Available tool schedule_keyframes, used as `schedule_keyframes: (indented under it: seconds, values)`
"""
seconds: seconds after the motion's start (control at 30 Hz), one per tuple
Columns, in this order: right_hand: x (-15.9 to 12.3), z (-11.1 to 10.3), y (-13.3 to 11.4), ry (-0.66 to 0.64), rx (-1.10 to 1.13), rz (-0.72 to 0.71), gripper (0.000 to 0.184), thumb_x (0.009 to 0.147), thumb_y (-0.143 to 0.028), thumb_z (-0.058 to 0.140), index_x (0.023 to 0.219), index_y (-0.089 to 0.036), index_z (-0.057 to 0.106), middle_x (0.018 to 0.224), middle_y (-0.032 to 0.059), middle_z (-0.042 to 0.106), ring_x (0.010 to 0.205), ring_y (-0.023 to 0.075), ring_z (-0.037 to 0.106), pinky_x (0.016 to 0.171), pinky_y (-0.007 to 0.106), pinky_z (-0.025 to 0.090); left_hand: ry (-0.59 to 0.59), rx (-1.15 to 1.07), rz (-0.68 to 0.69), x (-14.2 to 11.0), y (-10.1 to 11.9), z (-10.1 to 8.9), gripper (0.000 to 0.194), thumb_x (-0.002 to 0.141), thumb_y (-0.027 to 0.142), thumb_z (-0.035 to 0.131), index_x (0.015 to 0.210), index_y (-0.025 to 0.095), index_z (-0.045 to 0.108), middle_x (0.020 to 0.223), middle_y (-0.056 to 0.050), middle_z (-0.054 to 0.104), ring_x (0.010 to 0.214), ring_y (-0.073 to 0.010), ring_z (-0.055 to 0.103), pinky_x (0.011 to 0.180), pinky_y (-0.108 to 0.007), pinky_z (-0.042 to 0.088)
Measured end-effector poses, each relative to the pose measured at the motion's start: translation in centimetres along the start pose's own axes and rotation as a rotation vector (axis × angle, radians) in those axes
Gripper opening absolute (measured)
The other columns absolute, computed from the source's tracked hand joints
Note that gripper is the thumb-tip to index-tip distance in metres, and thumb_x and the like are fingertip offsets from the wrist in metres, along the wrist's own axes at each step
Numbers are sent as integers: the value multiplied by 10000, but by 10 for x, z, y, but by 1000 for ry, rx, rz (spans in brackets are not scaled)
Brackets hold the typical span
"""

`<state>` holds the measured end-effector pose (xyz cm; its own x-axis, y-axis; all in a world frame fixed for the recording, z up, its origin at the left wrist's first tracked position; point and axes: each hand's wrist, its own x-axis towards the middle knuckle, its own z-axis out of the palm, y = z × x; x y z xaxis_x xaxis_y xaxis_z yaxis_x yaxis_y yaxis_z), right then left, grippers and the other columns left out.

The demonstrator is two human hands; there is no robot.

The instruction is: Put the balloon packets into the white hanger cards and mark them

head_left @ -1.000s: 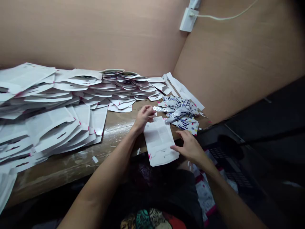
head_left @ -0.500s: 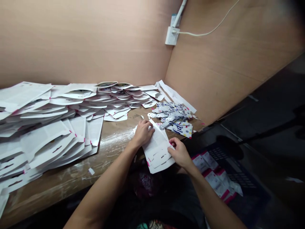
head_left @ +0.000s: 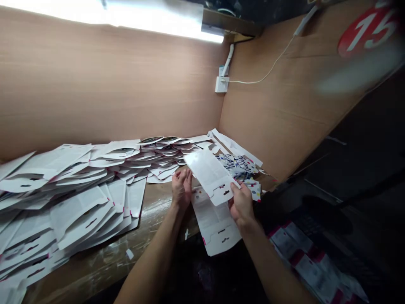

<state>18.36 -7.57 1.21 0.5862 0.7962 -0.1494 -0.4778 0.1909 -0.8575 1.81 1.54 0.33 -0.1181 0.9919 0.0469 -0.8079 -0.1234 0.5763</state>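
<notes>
Both my hands hold a white printed die-cut card (head_left: 210,174) up off the table, its slotted end toward me. My right hand (head_left: 242,207) pinches its lower right corner. My left hand (head_left: 182,190) presses its fingers against the left edge. Below them a second white card (head_left: 215,223) lies flat at the table's edge, partly hidden by the raised card. Beyond the hands sits a heap of polka-dot printed pieces with blue lettering (head_left: 238,166), partly hidden behind the raised card.
Large overlapping piles of white cards (head_left: 76,198) cover the wooden table (head_left: 152,211) on the left, against a tan wall (head_left: 104,88). A dark crate holding printed cards (head_left: 303,253) stands low at right. A wall socket (head_left: 221,84) has a white cable.
The top card has lifted off the one beneath and now stands raised between my hands, leaving the second card flat. The view has tilted upward, showing more wall and a ceiling light.
</notes>
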Motion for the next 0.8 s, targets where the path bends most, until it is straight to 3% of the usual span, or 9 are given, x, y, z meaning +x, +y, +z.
schedule_keyframes:
  seconds: [0.1,0.2,0.3,0.4,0.53,0.7,0.8]
  values:
    - [-9,9,10,-32,88,119,462,671,-274,809,1080,-210,603,860,17,789,735,234,767,659,358,650,-185,-78,-247,-9,7,-1,373,805,340,870,1073,194,655,1173,-92,752,1217,-273,684,1169,-441,447]
    - [-22,15,16,-129,113,288,446,654,-209,805,1068,-180,641,846,40,789,747,237,763,665,347,646,-363,-119,-485,-19,18,-5,649,846,603,766,1318,173,654,1323,-157,723,1333,-407,616,1180,-581,414]
    - [-34,18,15,-271,118,431,446,656,-181,805,1078,-166,661,869,50,786,786,242,761,680,348,640,-437,-160,-571,-28,26,-7,899,798,776,705,1451,169,588,1406,-191,681,1396,-471,552,1176,-654,386]
    - [-41,18,11,-412,111,466,486,642,-175,809,1107,-177,664,865,28,773,799,235,750,694,339,626,-444,-182,-643,-33,32,-3,1042,774,861,656,1522,147,523,1465,-224,634,1416,-486,529,1170,-675,382]
    - [-41,15,16,-474,-29,308,445,744,-327,787,1146,-189,656,837,15,750,728,216,707,631,308,576,-428,-206,-660,-37,36,2,1065,785,884,625,1546,150,497,1481,-219,625,1415,-486,529,1157,-674,404]
    - [-34,7,38,-377,-511,-93,366,963,-525,579,1030,-188,706,735,41,699,678,230,658,564,301,496,-418,-168,-724,-33,33,0,1125,735,916,635,1529,130,511,1425,-239,656,1364,-517,566,1098,-692,464]
    - [-16,-1,34,-543,-687,-157,414,1009,-551,515,1007,-193,723,709,43,689,631,221,636,529,293,456,-363,-201,-643,-25,27,-2,1057,775,833,679,1543,131,494,1419,-225,665,1327,-461,619,1108,-619,500]
